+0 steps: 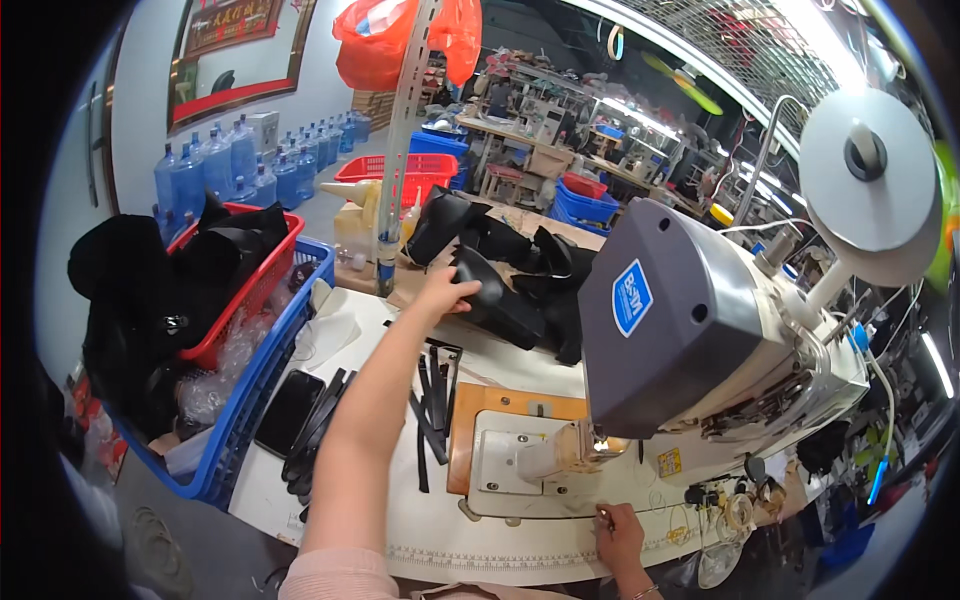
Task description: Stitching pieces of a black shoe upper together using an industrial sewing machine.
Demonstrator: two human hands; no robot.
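Note:
My left hand [445, 293] reaches across the sewing table and grips the edge of a shiny black leather piece [500, 308]. More black pieces [480, 238] of leather and fabric lie heaped around it at the table's far side. Close to the front edge, my right hand [620, 538] rests on the white tabletop with its fingers pinched together; something small and dark shows at the fingertips, too small to name. Between and beyond my hands stands an industrial sewing machine [670, 310] with a dark grey head cover. Its post and plate [500, 455] sit on an orange-brown base.
Black strips [432, 400] and a phone [290, 410] lie on the table's left. Beside it, a blue basket [270, 370] and red basket [255, 275] hold black pieces. A metal pole [402, 150] rises behind my left hand. Loose thread and small tools [735, 500] lie right.

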